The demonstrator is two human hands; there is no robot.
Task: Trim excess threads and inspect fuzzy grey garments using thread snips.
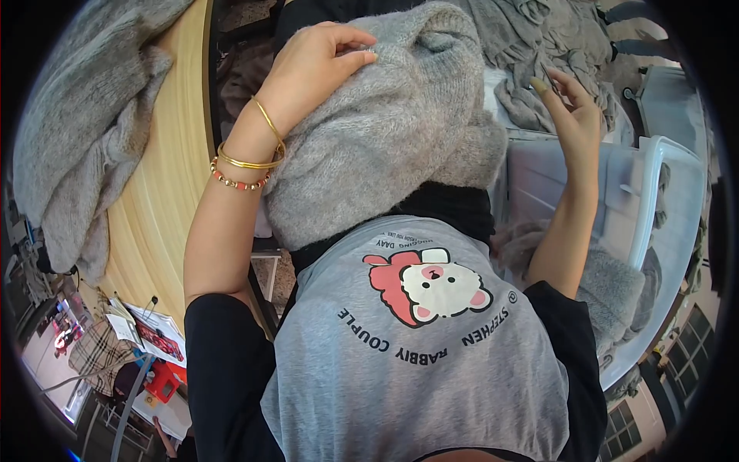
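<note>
A fuzzy grey knitted garment [385,123] lies bunched across my lap. My left hand [319,69] rests on its upper left part, thumb and forefinger pinching a bit of the knit. Gold bangles and a beaded bracelet circle that wrist. Raised off to the right of the garment, my right hand [573,104] has thumb and fingers brought together around a thin, dark, needle-like tool [549,75]; its exact kind is too small to make out. The thumb tip looks yellowish. Any thread between the two hands cannot be seen.
A wooden tabletop [158,154] stands on the left, with more grey knitwear [85,115] draped over it. At my right is a translucent plastic bin [647,200] containing grey knits. Further grey garments [531,46] are piled beyond my right hand. Papers [146,327] sit at lower left.
</note>
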